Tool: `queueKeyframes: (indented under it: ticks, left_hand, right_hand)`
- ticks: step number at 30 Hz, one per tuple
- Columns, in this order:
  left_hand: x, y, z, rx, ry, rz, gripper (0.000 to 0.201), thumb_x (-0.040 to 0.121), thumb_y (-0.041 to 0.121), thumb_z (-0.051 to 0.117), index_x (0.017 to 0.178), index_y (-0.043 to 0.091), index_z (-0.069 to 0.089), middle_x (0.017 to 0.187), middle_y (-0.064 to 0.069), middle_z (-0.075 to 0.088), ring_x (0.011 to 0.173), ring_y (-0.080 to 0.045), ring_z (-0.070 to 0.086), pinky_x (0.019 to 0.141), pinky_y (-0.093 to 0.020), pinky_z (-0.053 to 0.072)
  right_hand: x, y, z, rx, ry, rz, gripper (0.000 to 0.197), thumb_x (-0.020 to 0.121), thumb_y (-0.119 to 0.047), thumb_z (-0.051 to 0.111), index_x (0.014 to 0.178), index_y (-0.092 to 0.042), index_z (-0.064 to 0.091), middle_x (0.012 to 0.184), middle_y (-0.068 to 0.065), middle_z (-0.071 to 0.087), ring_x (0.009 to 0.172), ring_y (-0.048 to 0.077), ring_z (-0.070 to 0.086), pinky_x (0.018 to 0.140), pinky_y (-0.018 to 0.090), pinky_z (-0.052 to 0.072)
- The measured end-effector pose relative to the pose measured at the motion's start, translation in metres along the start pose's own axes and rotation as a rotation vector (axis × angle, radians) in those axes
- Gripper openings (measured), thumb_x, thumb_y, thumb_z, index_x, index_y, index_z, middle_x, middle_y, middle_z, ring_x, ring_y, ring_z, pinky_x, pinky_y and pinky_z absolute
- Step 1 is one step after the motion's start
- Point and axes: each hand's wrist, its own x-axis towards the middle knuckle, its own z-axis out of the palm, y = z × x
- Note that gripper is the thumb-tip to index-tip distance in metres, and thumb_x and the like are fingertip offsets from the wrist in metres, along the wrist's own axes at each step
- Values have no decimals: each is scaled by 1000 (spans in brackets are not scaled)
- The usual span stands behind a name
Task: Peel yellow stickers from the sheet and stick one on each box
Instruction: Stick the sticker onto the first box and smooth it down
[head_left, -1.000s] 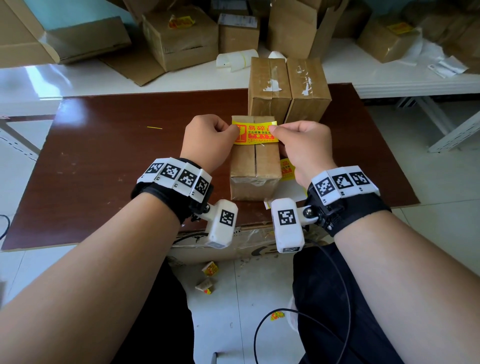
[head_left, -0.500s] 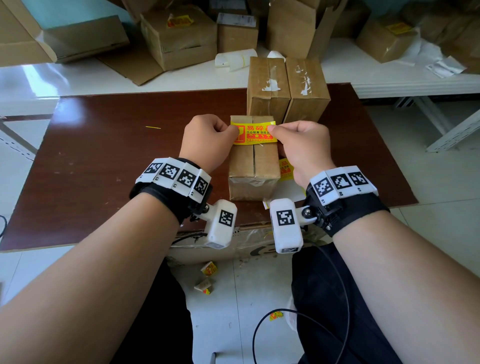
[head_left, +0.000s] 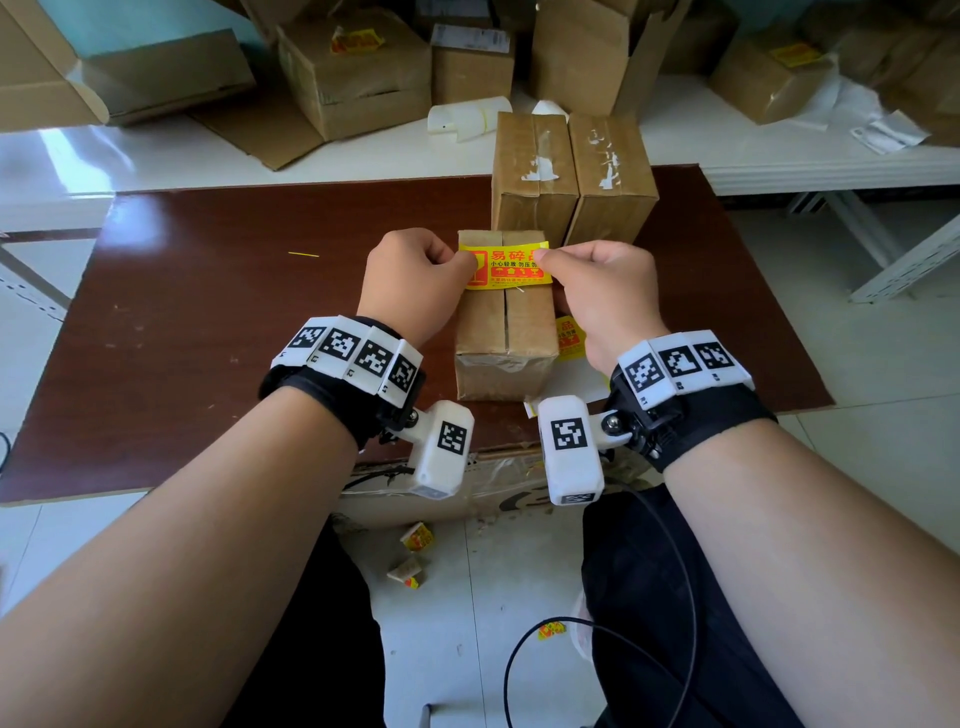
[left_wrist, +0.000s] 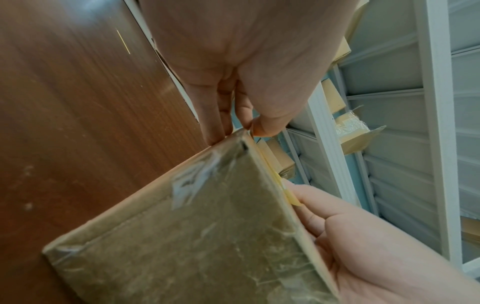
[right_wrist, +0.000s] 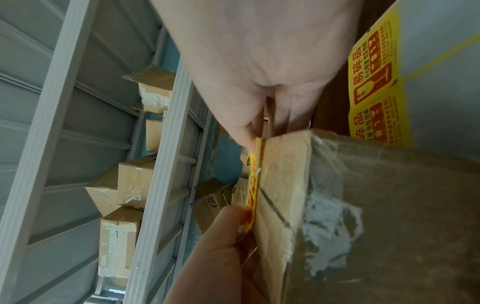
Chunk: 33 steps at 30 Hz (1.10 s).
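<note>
A yellow sticker (head_left: 506, 267) with red print lies across the top of the near cardboard box (head_left: 504, 338) on the brown table (head_left: 208, 312). My left hand (head_left: 415, 280) pinches its left end and my right hand (head_left: 597, 286) pinches its right end. In the right wrist view the sticker (right_wrist: 253, 185) sits edge-on just above the box top (right_wrist: 363, 205). In the left wrist view its thin edge (left_wrist: 272, 172) runs along the box (left_wrist: 194, 236). The sticker sheet (head_left: 569, 338) lies to the right of this box, partly hidden by my right wrist; its stickers (right_wrist: 376, 82) show there.
Two taller taped boxes (head_left: 571, 176) stand side by side just behind the near box. More cardboard boxes (head_left: 358, 67) and white paper rolls (head_left: 467, 117) crowd the white bench behind the table. Crumpled yellow scraps (head_left: 415, 538) and a black cable (head_left: 675, 649) lie on the floor by my legs.
The sticker and both hands have dipped very slightly toward the box top; otherwise nothing has moved.
</note>
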Motion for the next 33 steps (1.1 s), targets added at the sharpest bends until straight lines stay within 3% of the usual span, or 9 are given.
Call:
queueKeyframes:
  ticks: [4,10,17,19,21,24,27,30,33]
  left_hand:
    - [0,-1,0,1,5,-3,27,90,28,69,83,2,71,70,0,64,64,-12,55,55,-25,41]
    - [0,-2,0,-1,-3,-16,25,91,28,69,82,5,71,66,4,61,62,-7,52,53,-22,38]
    - [1,-7,0,-49,-64,-56,25,92,35,68,91,10,72,83,-4,73,75,-20,67,66,-33,52]
    - [1,-8,2,-75,-107,-88,28,94,39,64,91,12,72,81,-4,73,75,-23,69,68,-37,56]
    - [-1,-8,4,-95,-152,-119,38,93,42,57,83,7,67,73,-5,64,68,-25,62,65,-37,51]
    - [-5,-6,7,-92,-170,-144,40,93,44,50,74,10,57,68,-6,52,65,-24,50,63,-36,41]
    - [-5,-8,9,-113,-175,-159,54,94,55,47,79,5,60,70,-8,54,67,-25,55,64,-36,42]
    - [-6,-9,10,-116,-171,-141,59,102,62,52,72,11,56,68,-5,56,66,-23,54,64,-35,40]
    - [-10,-9,11,-116,-145,-79,59,102,60,59,74,8,66,67,-7,63,65,-23,58,62,-35,42]
  right_hand:
    - [0,-1,0,-1,-3,7,12,91,-25,90,89,-16,84,91,0,84,95,13,77,85,31,59]
    - [0,-1,-1,-10,-8,2,12,92,-26,89,91,-15,84,91,2,83,94,14,77,86,32,61]
    - [0,-1,-4,-26,-36,0,13,95,-27,88,92,-16,83,93,0,82,91,7,72,78,25,53]
    - [-1,-1,-4,-34,-40,3,13,96,-27,87,94,-15,83,94,-1,81,90,3,70,74,22,49]
    - [-2,-1,-4,-36,-38,6,13,96,-27,86,96,-15,82,94,-1,80,90,3,69,73,22,48]
    - [-2,-3,-3,-23,-27,17,25,94,-27,89,113,-14,79,101,-2,78,95,7,71,77,23,52]
    - [-2,-5,-4,-1,-45,30,40,95,-24,88,130,-12,73,103,-6,76,98,5,71,84,25,56]
    - [-5,-7,-6,-5,-98,12,49,96,-21,86,141,-13,69,105,-13,76,105,3,72,99,31,60]
    - [-10,-7,-5,-29,-187,-57,65,97,-16,85,155,-13,57,125,-4,80,116,7,76,107,36,61]
